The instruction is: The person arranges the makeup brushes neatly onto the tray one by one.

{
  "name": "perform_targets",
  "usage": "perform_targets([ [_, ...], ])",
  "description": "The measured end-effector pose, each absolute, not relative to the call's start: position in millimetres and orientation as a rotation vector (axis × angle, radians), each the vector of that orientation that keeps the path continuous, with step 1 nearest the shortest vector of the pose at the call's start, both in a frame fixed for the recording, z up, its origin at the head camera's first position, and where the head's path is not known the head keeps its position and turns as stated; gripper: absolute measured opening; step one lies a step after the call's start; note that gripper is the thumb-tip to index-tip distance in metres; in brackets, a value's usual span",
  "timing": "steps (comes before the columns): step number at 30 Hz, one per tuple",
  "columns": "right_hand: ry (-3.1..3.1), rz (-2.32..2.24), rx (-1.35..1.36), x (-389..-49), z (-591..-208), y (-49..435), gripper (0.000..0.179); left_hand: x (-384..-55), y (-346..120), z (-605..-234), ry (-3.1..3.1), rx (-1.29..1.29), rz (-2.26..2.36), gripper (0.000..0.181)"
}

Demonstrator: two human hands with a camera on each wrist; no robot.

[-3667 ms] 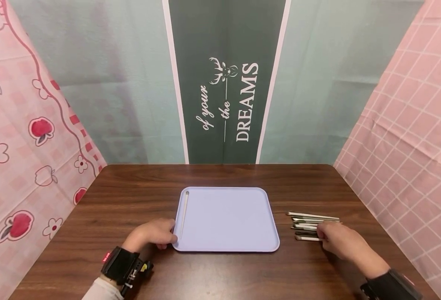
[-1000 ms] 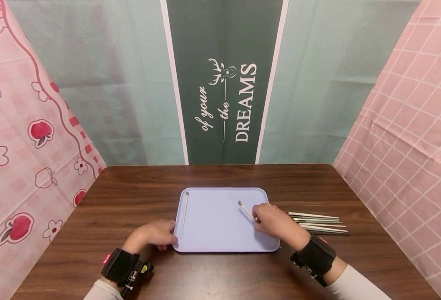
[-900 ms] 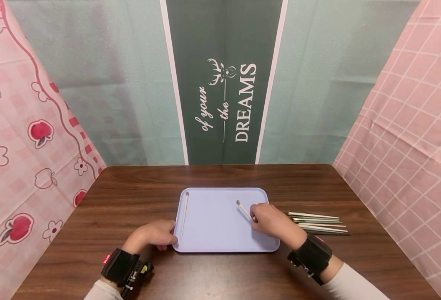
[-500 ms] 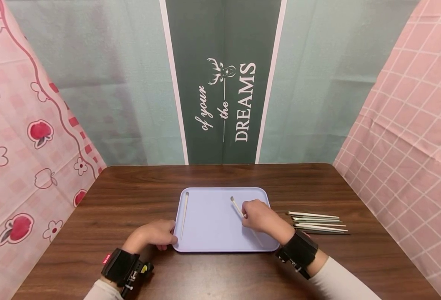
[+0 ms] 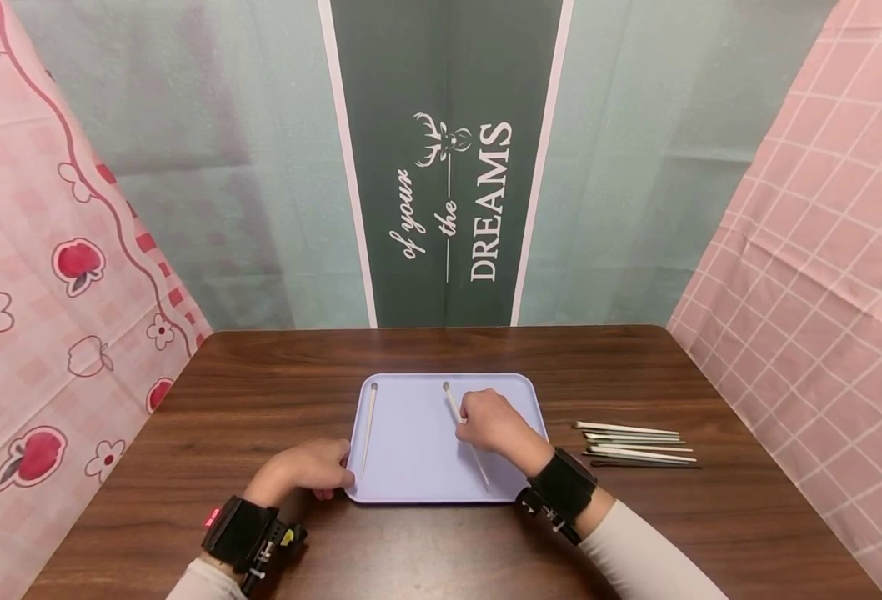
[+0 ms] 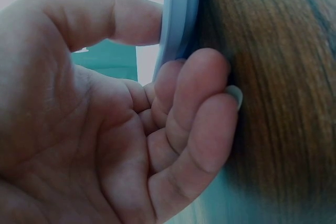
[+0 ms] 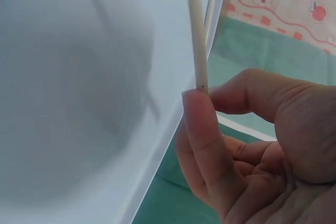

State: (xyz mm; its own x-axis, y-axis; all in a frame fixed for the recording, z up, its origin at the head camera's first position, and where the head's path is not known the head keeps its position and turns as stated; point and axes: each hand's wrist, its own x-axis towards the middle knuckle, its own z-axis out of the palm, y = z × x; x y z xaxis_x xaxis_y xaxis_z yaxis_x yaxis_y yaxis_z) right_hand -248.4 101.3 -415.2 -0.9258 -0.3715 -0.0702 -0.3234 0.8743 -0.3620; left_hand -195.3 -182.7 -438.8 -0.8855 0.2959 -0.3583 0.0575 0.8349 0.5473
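My right hand pinches a thin pale-handled makeup brush between thumb and fingers, over the middle of the lilac tray. This brush leans slightly, its dark bristles toward the tray's far rim. In the right wrist view, one end of the brush's handle sticks up past the fingertips, and its shadow falls on the tray. My left hand grips the tray's near left edge. In the left wrist view, the thumb lies against the rim with the fingers curled below it. A similar makeup brush lies along the tray's left side.
Several more brushes lie in a loose bunch on the brown wooden table, right of the tray. Fabric curtains hang behind the table and along both sides.
My right hand has brought a brush from the bunch at right onto the tray and moved left with it, the brush swinging closer to parallel with the one lying there. My left hand stays put.
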Motion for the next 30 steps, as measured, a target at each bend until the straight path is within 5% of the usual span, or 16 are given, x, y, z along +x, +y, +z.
perform_targets([
  [30,2.856,-0.620,-0.482,-264.6,-417.5,30.1,0.046,-195.1,-183.0,-440.7,2.588,0.279,0.765,0.016],
])
